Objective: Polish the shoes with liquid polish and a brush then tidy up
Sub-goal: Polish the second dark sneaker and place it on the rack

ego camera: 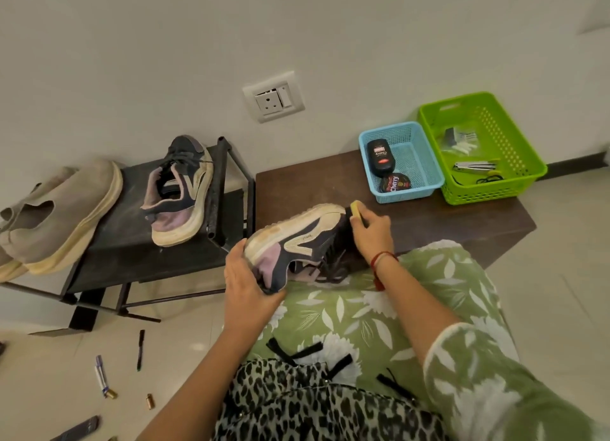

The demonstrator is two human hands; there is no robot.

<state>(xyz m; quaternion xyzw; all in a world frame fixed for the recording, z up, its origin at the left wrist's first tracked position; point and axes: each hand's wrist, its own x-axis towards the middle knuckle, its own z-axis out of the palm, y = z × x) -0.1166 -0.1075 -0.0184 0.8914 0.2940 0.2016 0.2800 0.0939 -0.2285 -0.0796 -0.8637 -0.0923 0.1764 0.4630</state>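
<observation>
A dark navy and lilac sneaker (297, 242) with a cream sole lies on its side over my lap, sole turned away from me. My left hand (247, 275) grips its heel. My right hand (371, 232) holds a yellow-handled brush (355, 208) against the toe end. The matching sneaker (178, 193) stands on a black metal rack (132, 259). A black liquid polish bottle (379, 158) and a round polish tin (394, 183) lie in a small blue basket (425, 176).
A green basket (515, 183) with small tools sits right of the blue one on a brown bench (297, 183). Beige slip-on shoes (56, 216) rest on the rack's left. Pens and batteries (109, 381) lie scattered on the tiled floor. The wall is close behind.
</observation>
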